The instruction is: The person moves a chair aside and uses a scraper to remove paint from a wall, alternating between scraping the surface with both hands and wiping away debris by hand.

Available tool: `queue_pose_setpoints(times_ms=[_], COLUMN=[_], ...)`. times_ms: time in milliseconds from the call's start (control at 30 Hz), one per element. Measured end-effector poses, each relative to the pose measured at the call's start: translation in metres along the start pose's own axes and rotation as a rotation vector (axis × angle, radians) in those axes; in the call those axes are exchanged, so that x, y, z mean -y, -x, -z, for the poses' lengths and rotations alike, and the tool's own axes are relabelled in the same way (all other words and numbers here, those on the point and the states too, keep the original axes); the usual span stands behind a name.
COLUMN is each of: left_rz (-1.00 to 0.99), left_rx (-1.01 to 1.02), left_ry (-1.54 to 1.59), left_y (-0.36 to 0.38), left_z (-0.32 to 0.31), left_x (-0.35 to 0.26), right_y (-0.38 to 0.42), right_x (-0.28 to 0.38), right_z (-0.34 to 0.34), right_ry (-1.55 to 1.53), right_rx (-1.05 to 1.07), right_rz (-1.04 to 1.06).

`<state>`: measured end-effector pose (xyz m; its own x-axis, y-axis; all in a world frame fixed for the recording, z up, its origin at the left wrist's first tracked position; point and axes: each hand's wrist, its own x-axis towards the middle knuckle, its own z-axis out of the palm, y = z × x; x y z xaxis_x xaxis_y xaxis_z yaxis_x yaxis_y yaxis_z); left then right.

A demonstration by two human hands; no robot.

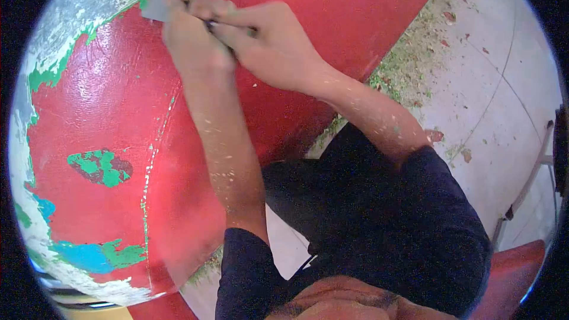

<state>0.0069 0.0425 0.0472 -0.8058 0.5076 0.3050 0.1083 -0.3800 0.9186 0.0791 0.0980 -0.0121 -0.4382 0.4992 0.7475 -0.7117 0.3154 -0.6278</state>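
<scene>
A flat grey scraper blade (pixel 155 6) rests against the red painted surface (pixel 112 112) at the upper left, beside a patch of stripped paint. My left hand (pixel 192 38) is closed round the scraper just behind the blade. Close against it, my right hand (pixel 264 38) is closed round the dark handle end. Both hands are slightly blurred. Green paint (pixel 53 71) shows along the ragged edge of the red coat, with bare grey and white surface (pixel 83 0) beyond. Light flakes speckle both forearms.
Green spots (pixel 104 167) and a blue patch (pixel 86 256) show through the red at the lower left. To the right lies pale paving (pixel 474 77) with a strip of grass and dry leaves (pixel 409 62). A metal frame (pixel 527 184) stands at the far right.
</scene>
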Motion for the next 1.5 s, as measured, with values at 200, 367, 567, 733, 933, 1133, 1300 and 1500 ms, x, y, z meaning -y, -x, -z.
queue_pose_setpoints(times_ms=[200, 367, 567, 733, 933, 1133, 1300, 1500], left_rz=[0.111, 0.073, 0.23, 0.171, -1.154, -1.104, -0.291, -0.001], left_rx=[-0.206, -0.09, -0.064, -0.03, -0.166, -0.099, -0.071, -0.295], left_ry=[0.066, -0.141, 0.145, 0.049, -1.377, -1.696, -0.601, 0.109], left_y=[0.031, 0.02, 0.062, 0.069, 0.06, 0.063, 0.102, 0.078], left_z=[-0.009, -0.006, 0.036, 0.05, 0.068, 0.092, 0.085, 0.041], left_x=[0.017, 0.003, 0.067, 0.071, 0.035, 0.052, 0.076, 0.054], right_y=[0.032, 0.016, 0.101, 0.116, 0.11, 0.12, 0.111, 0.098], right_x=[0.005, -0.001, -0.024, -0.026, -0.035, -0.041, -0.035, -0.024], right_z=[0.01, -0.002, 0.009, -0.004, 0.033, 0.049, 0.011, -0.005], right_ry=[-0.098, 0.131, 0.135, 0.214, 0.16, 0.006, -0.186, -0.094], right_rx=[0.066, -0.038, 0.104, 0.005, -0.216, -0.131, 0.183, 0.211], right_rz=[-0.152, 0.021, -0.339, -0.199, -0.234, -0.434, -0.443, -0.432])
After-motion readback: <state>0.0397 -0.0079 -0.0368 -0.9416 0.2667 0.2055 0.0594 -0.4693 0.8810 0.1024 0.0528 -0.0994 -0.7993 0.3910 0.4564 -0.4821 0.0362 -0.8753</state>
